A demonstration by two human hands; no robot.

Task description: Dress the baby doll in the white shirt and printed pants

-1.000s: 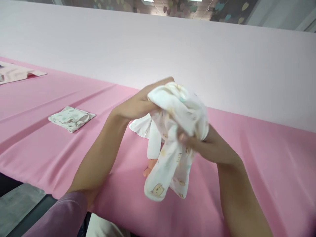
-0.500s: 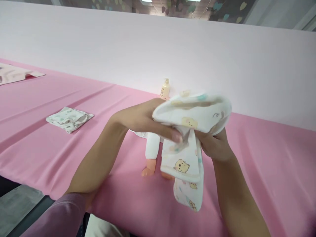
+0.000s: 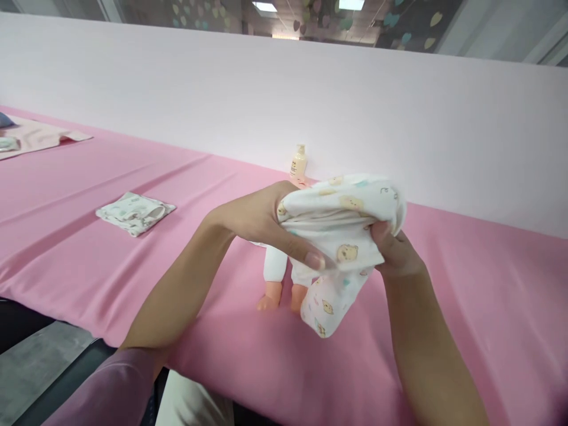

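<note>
Between my two hands hangs a white baby garment [image 3: 344, 222] printed with small yellow bears, bunched at the top with one narrow part dangling. My left hand [image 3: 275, 222] grips its left side, thumb in front and the other fingers hidden behind the cloth. At the right edge my right hand [image 3: 397, 248] pinches the fabric, thumb on the near face. Behind the garment a baby doll [image 3: 276, 266] lies on the pink cover; its white-clothed legs and bare feet show, while most of its body is hidden.
A pump bottle [image 3: 299, 163] stands against the white wall panel [image 3: 199, 89] beyond the doll. To the left lies a folded printed cloth [image 3: 135, 213]. Farther left a pale pink mat [image 3: 44, 136] carries small items. The pink cover [image 3: 213, 367] ends at a near edge.
The garment has been turned and bunched; its dangling part has swung left and up. My right thumb now shows on the near side of the fabric. The view has tilted slightly upward.
</note>
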